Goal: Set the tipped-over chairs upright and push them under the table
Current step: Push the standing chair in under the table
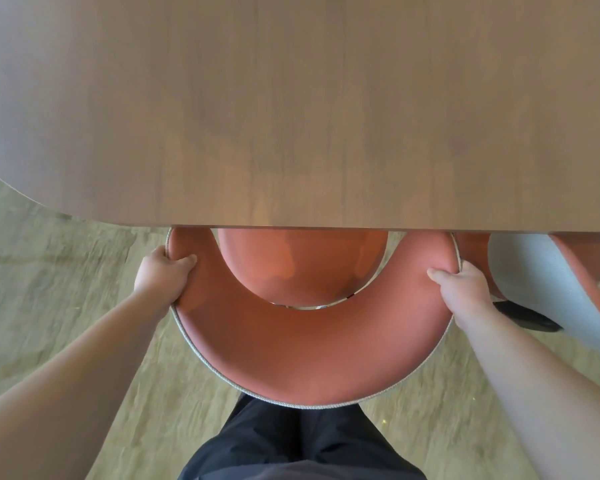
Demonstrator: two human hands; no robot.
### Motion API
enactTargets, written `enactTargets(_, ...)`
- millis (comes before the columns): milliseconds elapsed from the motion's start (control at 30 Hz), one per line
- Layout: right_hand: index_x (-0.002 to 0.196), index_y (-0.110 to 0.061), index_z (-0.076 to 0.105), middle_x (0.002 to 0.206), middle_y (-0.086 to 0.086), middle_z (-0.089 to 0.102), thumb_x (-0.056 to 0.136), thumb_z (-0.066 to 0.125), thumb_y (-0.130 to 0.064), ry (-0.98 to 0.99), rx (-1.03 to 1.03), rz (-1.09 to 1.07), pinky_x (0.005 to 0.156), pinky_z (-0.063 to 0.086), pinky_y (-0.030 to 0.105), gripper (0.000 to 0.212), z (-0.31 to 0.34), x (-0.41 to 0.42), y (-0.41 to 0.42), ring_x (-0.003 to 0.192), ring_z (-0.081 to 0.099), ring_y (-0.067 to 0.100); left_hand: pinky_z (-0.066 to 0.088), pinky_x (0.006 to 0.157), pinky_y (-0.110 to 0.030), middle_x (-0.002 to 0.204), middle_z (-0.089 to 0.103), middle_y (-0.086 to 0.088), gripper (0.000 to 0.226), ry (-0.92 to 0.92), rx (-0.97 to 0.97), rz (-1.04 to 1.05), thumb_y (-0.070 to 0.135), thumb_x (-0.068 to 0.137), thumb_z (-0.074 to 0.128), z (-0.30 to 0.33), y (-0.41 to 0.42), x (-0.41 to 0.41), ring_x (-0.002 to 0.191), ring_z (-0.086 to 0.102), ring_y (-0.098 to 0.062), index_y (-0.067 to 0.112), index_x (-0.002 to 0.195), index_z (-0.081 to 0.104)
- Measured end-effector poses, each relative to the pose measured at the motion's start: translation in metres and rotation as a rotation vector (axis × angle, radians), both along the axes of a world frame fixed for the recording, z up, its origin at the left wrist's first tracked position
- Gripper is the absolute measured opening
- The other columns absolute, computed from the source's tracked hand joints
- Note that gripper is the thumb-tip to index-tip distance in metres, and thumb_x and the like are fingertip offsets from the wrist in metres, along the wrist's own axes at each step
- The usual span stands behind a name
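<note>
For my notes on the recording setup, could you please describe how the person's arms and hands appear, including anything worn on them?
Both forearms are bare up to the frame edge, with no sleeves in view. The left hand and right hand wear no gloves, and I see no rings, watch or bracelets. Dark trousers show below.

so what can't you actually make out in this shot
- Front of the orange chair's seat: head view, hidden under the table.
- That chair's legs: covered by its curved backrest, which both hands grip, left hand and right hand.
- Second chair at right: cut off by the frame edge and table.
</note>
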State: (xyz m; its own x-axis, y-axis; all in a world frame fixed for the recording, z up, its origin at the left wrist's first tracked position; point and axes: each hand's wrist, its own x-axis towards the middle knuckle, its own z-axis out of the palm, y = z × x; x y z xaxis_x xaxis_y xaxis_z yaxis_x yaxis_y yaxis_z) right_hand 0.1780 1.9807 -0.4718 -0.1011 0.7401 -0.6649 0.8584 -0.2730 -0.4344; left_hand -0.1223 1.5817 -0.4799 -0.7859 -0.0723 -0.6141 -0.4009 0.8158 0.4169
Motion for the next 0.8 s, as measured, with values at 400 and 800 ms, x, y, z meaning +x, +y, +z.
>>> enactTargets(400,0.108,-0.013,0.064,0.103,0.008,0.071,0.082,0.079,-0.033,0.011,-0.009,-0.038,0.091,0.056,0.049,0.036,0.015,-0.012,-0.003,0.094,0.069,0.035,0.059,0.073,-0.041,0.087,0.070,-0.004,0.032,-0.049,-0.003,0.024,0.040,0.087,0.077,0.008,0.007,-0.003,0.082,0.070,-0.029,0.013,0.096,0.063)
enactTargets(800,0.146,-0.019,0.051,0.148,0.002,0.057,0.092,0.044,-0.002,0.261,0.068,-0.127,0.096,0.048,0.033,0.057,0.093,-0.014,-0.067,0.114,0.062,0.018,0.060,0.086,-0.042,0.120,0.068,0.003,0.054,-0.067,0.309,0.197,0.012,0.093,0.061,0.089,-0.009,0.027,0.098,0.069,-0.017,0.019,0.146,0.058)
